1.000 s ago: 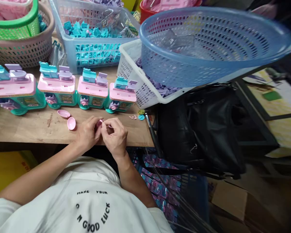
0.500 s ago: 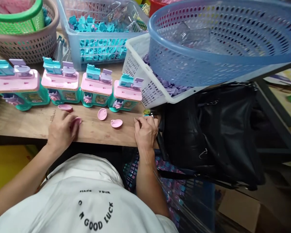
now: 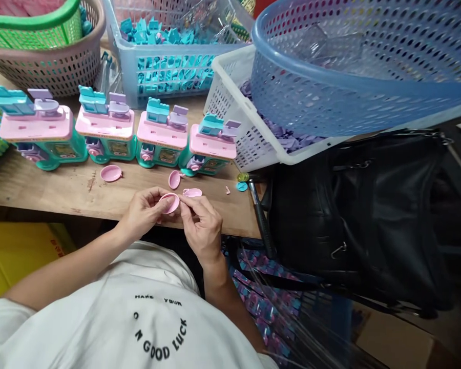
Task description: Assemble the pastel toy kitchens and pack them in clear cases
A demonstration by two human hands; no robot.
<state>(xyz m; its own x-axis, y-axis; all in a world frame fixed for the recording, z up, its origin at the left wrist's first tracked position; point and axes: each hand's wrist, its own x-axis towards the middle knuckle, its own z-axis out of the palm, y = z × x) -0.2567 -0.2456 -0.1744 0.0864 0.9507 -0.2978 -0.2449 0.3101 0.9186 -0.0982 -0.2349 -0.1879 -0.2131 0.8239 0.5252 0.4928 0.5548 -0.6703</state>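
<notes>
My left hand (image 3: 144, 210) pinches a small oval pink plastic dish (image 3: 171, 203) by its rim, above the table's front edge. The thumb and fingers of my right hand (image 3: 203, 225) are closed at the dish's right end; whatever tiny part they hold is hidden. Just behind my fingers lie a second pink dish (image 3: 192, 192) and a third pink dish (image 3: 174, 179), both with a small tab. Another pink dish (image 3: 111, 173) rests farther left. To the right of my hands sits a tiny pink piece (image 3: 227, 190).
Several pink and teal toy kitchen units (image 3: 162, 137) stand in a row behind. A hammer (image 3: 262, 218) and a black bag (image 3: 353, 220) lie at the right. Beyond are a blue basket (image 3: 169, 51) of turquoise parts and a white basket (image 3: 249, 118) of purple parts.
Both hands have come together at the middle of the table edge. My left hand has lifted a pink dish and moved right; my right hand has moved left to meet it.
</notes>
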